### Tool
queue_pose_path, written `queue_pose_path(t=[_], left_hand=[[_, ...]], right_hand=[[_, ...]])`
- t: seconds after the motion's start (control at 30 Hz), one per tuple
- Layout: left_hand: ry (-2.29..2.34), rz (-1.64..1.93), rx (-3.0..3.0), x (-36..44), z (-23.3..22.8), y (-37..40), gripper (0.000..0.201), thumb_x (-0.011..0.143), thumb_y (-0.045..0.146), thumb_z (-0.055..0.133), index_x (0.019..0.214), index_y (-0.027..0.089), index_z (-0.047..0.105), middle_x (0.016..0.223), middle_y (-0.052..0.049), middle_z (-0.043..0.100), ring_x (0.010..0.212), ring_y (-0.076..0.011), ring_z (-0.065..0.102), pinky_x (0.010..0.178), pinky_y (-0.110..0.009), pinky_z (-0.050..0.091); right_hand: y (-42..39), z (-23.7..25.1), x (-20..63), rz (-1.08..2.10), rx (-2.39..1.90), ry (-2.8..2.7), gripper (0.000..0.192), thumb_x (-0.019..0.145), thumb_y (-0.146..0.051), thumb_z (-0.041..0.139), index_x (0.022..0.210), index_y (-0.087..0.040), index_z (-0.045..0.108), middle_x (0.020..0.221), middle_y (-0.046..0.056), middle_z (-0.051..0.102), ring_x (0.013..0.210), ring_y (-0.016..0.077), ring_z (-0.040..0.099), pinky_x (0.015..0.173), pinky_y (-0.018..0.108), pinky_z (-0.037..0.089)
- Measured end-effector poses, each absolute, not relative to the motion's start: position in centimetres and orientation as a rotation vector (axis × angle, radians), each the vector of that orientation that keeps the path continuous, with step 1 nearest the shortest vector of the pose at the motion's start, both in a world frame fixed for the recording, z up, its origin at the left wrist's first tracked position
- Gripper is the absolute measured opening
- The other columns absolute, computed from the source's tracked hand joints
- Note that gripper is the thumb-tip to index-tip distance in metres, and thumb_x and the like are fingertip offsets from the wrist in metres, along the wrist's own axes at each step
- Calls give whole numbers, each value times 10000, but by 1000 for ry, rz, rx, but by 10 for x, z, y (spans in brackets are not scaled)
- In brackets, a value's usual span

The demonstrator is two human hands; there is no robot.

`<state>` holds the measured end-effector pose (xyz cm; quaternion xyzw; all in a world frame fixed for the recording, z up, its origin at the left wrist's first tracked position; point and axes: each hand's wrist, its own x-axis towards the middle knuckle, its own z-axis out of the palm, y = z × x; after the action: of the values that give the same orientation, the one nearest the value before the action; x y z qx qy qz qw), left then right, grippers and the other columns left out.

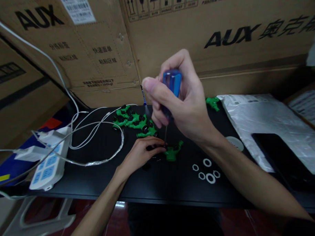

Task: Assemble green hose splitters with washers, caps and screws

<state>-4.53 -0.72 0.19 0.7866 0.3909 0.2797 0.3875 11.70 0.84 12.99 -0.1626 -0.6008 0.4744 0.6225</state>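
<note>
Black table (175, 191), five rings (210, 183); right grip (190, 98) clasping one screwdriver (173, 80), left grip (142, 150) pinching one green fitting (171, 154).

The light is dim, detail slightly soft, with white glare on the glossy floor (116, 221).

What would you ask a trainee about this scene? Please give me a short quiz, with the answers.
1. Which grip holds the screwdriver?
2. True or false: it points straight upward.
3. How many white rings lie grouped together?

Key:
1. The right grip.
2. False; it points down toward the green part.
3. Five.
</note>
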Motion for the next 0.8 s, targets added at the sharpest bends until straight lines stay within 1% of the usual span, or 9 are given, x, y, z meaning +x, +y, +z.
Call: queue_pose_path(t=[0.1, 0.23, 0.3, 0.37, 0.47, 0.57, 0.63, 0.73, 0.8], left_hand=[[1005, 694, 2005, -45, 2, -7, 146, 899, 291, 736, 1021, 227, 786, 1091, -39, 770, 1008, -206, 711, 912, -316, 541], [998, 682, 2006, -44, 3, -7, 134, 916, 287, 716, 1013, 220, 780, 1093, -34, 766, 982, -192, 709, 903, -308, 537], [997, 676, 2011, -43, 4, -7, 125, 916, 286, 714, 999, 218, 778, 1087, -31, 766, 969, -189, 707, 908, -310, 534], [998, 675, 2010, -42, 5, -7, 119, 915, 285, 713, 991, 217, 776, 1079, -32, 767, 971, -192, 707, 909, -313, 533], [1006, 676, 2000, -42, 5, -7, 113, 911, 289, 717, 974, 214, 773, 1070, -36, 767, 984, -201, 706, 909, -312, 528], [1028, 657, 1984, -42, 4, -7, 140, 908, 309, 723, 995, 211, 770, 1061, -34, 763, 955, -197, 700, 874, -300, 522], [1031, 632, 1976, -43, 3, -7, 163, 915, 320, 715, 1022, 208, 766, 1072, -30, 758, 924, -190, 691, 846, -295, 517], [1010, 605, 1967, -44, 2, -6, 168, 934, 307, 693, 1045, 197, 755, 1086, -25, 749, 927, -183, 676, 858, -294, 502], [1001, 592, 1954, -44, 1, -6, 172, 944, 295, 680, 1062, 189, 746, 1085, -25, 744, 935, -182, 669, 863, -292, 494]], right_hand=[[13, 129, 121, 1197, -339, -1365, 349, 920, -521, 641, 886, -248, 427, 594, -111, 372, 409, 49, 284, 381, 187, 270], [8, 133, 127, 1309, -241, -1454, 294, 1027, -460, 420, 911, -215, 534, 627, -57, 452, 462, 88, 400, 444, 237, 371], [3, 134, 126, 1260, -275, -1445, 201, 998, -403, 529, 911, -225, 496, 700, -50, 531, 531, 92, 506, 520, 237, 453], [-1, 135, 123, 1206, -311, -1415, 278, 931, -408, 658, 913, -248, 431, 727, -65, 564, 560, 89, 545, 539, 223, 473], [-2, 135, 120, 1184, -329, -1351, 383, 868, -433, 731, 904, -267, 388, 637, -108, 456, 482, 69, 428, 450, 192, 365], [1, 135, 122, 1289, -307, -1397, 202, 982, -421, 517, 904, -236, 490, 625, -75, 430, 494, 85, 382, 460, 230, 342], [4, 134, 123, 1332, -254, -1451, 262, 1018, -382, 404, 908, -204, 560, 662, -43, 486, 537, 94, 442, 518, 248, 405], [6, 130, 121, 1261, -181, -1421, 162, 976, -360, 557, 938, -211, 507, 732, -52, 554, 595, 83, 538, 581, 220, 470], [5, 128, 119, 1237, -180, -1387, 281, 919, -366, 671, 941, -239, 421, 728, -77, 564, 577, 74, 542, 550, 192, 456]])
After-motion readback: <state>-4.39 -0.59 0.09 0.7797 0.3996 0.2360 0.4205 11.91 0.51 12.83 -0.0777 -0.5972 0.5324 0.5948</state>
